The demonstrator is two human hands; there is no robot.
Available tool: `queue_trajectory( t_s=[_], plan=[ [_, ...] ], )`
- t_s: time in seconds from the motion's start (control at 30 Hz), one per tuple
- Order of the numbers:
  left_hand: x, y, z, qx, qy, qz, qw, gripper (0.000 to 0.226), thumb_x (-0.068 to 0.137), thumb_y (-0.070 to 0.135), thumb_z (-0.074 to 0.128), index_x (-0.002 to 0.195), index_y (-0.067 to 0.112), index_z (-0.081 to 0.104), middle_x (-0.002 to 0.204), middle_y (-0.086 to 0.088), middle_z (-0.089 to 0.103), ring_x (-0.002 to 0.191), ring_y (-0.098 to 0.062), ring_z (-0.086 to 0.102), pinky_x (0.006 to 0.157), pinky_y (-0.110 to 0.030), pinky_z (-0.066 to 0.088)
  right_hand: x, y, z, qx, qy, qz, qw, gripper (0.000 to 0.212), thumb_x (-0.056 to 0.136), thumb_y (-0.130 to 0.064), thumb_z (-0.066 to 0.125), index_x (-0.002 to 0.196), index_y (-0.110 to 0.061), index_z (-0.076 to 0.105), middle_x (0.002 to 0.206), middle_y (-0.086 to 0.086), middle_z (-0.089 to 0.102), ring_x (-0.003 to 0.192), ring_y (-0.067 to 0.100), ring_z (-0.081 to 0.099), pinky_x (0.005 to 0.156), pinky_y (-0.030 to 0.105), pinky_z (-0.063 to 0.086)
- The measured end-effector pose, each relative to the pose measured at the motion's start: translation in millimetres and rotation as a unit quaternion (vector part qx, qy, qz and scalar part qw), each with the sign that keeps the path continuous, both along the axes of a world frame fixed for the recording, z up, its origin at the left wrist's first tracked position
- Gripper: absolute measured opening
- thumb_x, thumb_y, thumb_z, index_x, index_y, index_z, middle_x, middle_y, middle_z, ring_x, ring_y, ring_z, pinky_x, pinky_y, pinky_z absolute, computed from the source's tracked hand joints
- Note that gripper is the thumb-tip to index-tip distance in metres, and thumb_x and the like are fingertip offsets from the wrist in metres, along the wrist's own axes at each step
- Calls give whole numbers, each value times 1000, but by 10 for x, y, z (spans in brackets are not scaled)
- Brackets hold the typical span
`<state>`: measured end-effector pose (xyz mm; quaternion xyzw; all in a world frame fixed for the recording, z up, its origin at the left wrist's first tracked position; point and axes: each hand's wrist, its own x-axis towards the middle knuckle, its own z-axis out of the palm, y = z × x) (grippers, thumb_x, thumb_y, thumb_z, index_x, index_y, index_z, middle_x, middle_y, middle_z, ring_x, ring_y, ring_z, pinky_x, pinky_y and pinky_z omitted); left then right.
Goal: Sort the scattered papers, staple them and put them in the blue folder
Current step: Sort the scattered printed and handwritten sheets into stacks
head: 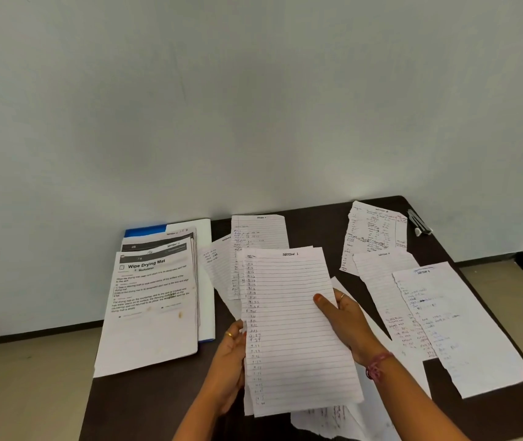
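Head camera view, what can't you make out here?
- Blue folder: mostly hidden under the printed stack.
- Sheets behind the Section 1 page: covered by it; count unclear.
- Left hand fingers: behind the paper.
- Loose sheets' handwriting: too small.
- Dark object at far corner: too small to identify.

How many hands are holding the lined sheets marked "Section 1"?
2. The left hand grips the left edge of the sheets; the right hand pinches their right edge, thumb on top. Fingers behind the paper are hidden.

I see the printouts [155, 300] on the folder [204, 237] at left, loose papers [451, 316] right, stapler [417, 222] behind them on the desk [317, 224].
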<state>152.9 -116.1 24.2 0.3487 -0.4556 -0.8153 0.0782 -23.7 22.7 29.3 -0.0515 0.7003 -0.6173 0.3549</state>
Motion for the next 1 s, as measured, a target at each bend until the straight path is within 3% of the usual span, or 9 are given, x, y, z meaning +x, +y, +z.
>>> queue_trajectory(
  t_s=[0.1,0.17,0.23,0.4,0.6,0.73,0.87,1.0],
  plan=[
    [-3,28,1,-5,-16,13,1000,30,92,23,55,121,16,56,110,-9,70,92,-25,64,66,-32,55,9,16,-34,6,16,7,1000,24,93,-25,59,117,-21,63,110,-4,71,100,14,68,87,37,56],
    [-6,20,-12,-8,-25,14,1000,38,90,40,51,121,18,58,105,-7,70,90,-27,62,67,-34,53,11,37,-51,8,23,12,1000,26,92,-24,59,118,-20,62,112,-3,70,101,15,67,89,39,55],
    [-23,8,7,-17,-29,9,999,37,98,44,38,118,22,59,107,-7,72,94,-27,69,74,-40,57,13,62,-69,8,29,15,999,27,92,-24,60,119,-19,62,113,-3,70,103,15,67,90,40,55],
    [-111,65,-15,-80,-58,7,995,34,96,38,49,125,22,54,110,2,71,101,-16,68,93,-39,52,46,110,-118,17,57,26,998,30,91,-24,62,120,-17,63,114,-4,69,103,12,66,90,34,55],
    [-238,221,-122,-92,-77,28,992,26,99,30,49,124,30,51,117,5,65,107,-14,63,93,-37,52,71,128,-178,30,69,40,996,34,93,-29,58,126,-22,58,118,-8,65,110,10,62,94,31,52],
    [-313,208,-163,-105,-83,47,990,26,99,27,47,125,27,53,118,4,65,107,-14,63,93,-38,52,15,148,-166,13,9,36,999,32,93,-32,57,125,-29,52,117,-8,64,106,9,63,86,24,54],
    [-429,136,-184,-107,-95,75,987,24,100,25,47,122,27,54,117,5,64,108,-16,61,98,-41,49,-76,204,-243,11,-54,50,997,37,93,-32,58,128,-22,53,120,-1,66,106,16,65,93,34,53],
    [-598,150,-260,-151,-127,75,977,28,100,24,45,128,22,49,121,2,59,111,-17,56,102,-39,45,-89,150,-325,61,-8,96,994,35,94,-29,58,128,-24,51,120,-7,62,105,6,59,81,17,50]
  ],
)
